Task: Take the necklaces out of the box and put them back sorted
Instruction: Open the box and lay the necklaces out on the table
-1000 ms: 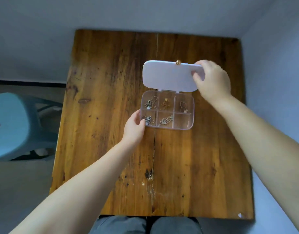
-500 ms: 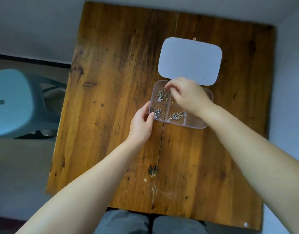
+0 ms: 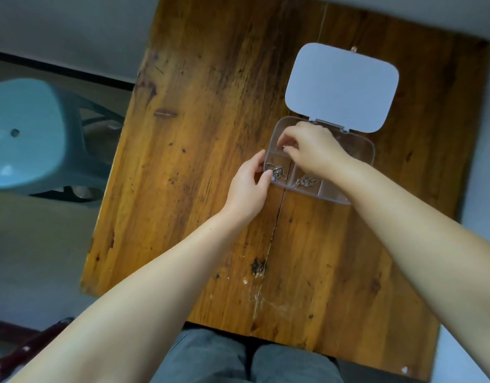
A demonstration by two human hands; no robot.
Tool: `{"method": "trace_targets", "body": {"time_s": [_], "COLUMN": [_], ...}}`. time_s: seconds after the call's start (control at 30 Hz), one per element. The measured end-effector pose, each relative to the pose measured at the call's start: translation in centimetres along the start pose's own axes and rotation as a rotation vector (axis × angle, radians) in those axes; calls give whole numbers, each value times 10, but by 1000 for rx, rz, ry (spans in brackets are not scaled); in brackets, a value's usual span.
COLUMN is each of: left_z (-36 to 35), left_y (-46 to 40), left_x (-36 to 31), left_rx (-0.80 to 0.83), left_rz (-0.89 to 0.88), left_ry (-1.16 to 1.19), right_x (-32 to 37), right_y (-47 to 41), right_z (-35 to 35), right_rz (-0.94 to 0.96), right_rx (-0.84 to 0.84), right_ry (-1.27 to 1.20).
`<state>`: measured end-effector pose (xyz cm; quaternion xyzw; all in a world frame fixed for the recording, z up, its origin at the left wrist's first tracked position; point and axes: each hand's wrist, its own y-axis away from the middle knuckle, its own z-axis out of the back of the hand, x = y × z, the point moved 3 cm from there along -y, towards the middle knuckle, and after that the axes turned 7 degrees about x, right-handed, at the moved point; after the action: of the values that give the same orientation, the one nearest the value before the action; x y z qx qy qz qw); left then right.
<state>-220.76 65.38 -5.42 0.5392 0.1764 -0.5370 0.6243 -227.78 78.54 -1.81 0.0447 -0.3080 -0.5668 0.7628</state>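
A clear plastic box (image 3: pixel 366 150) with several compartments lies on the wooden table (image 3: pixel 205 161), its white lid (image 3: pixel 341 85) folded flat open behind it. My left hand (image 3: pixel 248 186) grips the box's near left corner. My right hand (image 3: pixel 312 149) reaches into the far left compartment, fingertips pinched on a thin silver necklace (image 3: pixel 284 146). A tangled silver necklace (image 3: pixel 278 171) fills the near left compartment and another silver necklace (image 3: pixel 304 181) the near middle one. The far compartments are mostly hidden under my right hand.
A teal plastic stool (image 3: pixel 31 134) stands on the floor left of the table. The table's right edge runs close to a pale wall (image 3: pixel 489 134). My knees (image 3: pixel 243 360) sit under the near edge. A dark red object (image 3: pixel 22 352) lies at lower left.
One second ago my right hand held the lid half raised; the lid now lies flat open. That hand came down into the far left compartment and pinched a necklace. The left hand stayed on the box.
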Motion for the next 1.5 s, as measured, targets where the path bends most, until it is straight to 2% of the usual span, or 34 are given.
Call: {"method": "trace_targets", "body": {"time_s": [0.1, 0.2, 0.37, 0.5, 0.6, 0.73, 0.83, 0.93, 1.03, 1.13, 1.33, 1.4, 1.5], "left_z": [10, 20, 65, 112, 135, 156, 161, 160, 155, 149, 143, 138, 121], "left_y": [2, 5, 15, 15, 4, -14, -29, -37, -37, -36, -35, -36, -34], "left_x": [-31, -71, -72, -40, -13, 21, 39, 47, 46, 46, 47, 42, 24], "left_rx": [7, 169, 318, 432, 495, 501, 488, 413, 372, 338, 293, 275, 277], "left_rz": [-194, -339, -228, -126, -30, 44, 9, -132, -349, -529, -635, -640, -678], "left_ry": [-82, -26, -42, 83, 134, -133, -470, -724, -912, -1015, -1149, -1138, -1063], "right_x": [11, 20, 20, 43, 74, 118, 147, 169, 183, 187, 183, 168, 121], "right_y": [24, 51, 83, 99, 104, 105, 106, 101, 91, 84, 85, 89, 96], "right_z": [28, 51, 53, 15, -29, -95, -134, -164, -188, -201, -193, -174, -121], "right_rz": [40, 77, -18, -66, -112, -241, -301, -239, -137, -96, -102, -158, -285], "right_rx": [-83, -100, -217, -131, -165, -223, -333, -334, -284, -253, -245, -312, -540], "right_ry": [-488, -820, -935, -1027, -1092, -992, -735, -481, -296, -217, -268, -335, -388]}}
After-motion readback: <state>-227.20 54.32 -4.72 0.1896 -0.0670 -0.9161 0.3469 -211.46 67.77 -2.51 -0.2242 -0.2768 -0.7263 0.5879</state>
